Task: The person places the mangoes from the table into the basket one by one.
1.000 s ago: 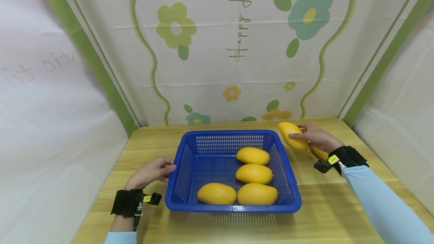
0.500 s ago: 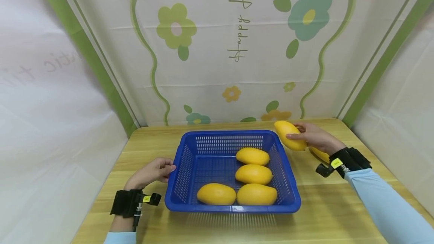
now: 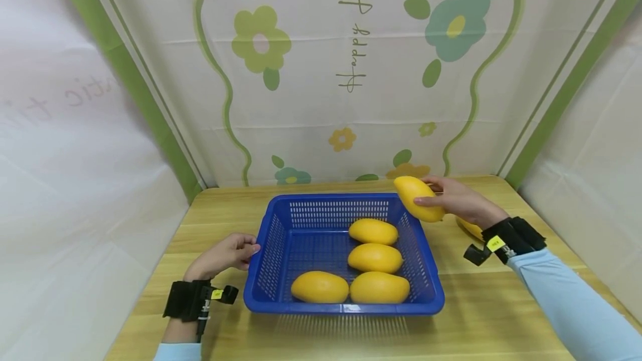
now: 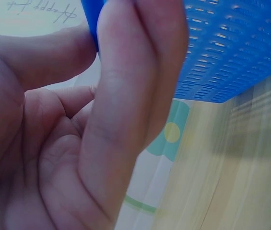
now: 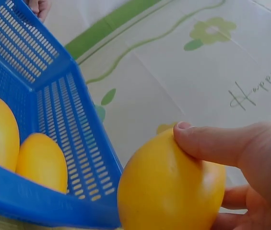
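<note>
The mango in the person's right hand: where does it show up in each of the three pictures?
Head: the held mango is right of centre, above the blue basket's far right corner.
Left wrist: not in view.
Right wrist: bottom centre-right, large and close.
Shared landmark: the blue basket.

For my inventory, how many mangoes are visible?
6: four in the blue basket, one in the right hand above the basket's corner, one partly hidden on the table behind that wrist.
</note>
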{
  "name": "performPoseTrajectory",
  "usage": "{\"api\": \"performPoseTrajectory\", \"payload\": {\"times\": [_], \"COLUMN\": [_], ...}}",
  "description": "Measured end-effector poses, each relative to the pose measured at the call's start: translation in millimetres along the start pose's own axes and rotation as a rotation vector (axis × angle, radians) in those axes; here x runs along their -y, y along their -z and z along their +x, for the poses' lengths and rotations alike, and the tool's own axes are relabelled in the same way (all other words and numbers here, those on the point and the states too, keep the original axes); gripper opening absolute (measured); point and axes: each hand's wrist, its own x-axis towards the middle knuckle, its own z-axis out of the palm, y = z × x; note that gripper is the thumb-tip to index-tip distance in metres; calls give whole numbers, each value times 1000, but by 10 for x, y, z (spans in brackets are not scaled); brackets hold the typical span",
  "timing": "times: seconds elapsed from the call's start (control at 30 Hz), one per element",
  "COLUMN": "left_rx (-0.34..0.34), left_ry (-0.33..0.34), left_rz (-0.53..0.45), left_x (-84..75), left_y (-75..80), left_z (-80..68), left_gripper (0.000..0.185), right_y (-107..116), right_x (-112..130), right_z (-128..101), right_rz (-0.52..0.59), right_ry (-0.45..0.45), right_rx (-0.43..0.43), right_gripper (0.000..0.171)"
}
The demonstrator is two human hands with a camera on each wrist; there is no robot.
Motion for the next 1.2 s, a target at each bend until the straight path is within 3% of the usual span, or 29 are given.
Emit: {"api": "performPoseTrajectory", "payload": {"times": [0.57,0.87,1.2], "left_rx": [-12,-6,-9], "left_ry": [6,5,5], "left_rz": [9,4,11], "left_x": [-1,13,5], "left_y": [6,6,6], "left_z": [-7,5,2], "left_gripper": [25,27,26], "right_y": [-115,-205,-299], "right_x": [165,166,208], "right_z": [6,6,41], "right_rz": [-63,-53,-26], "right_ry": [29,14,76], "right_rx": [30,63,80], "right_gripper": [79,78,71]}}
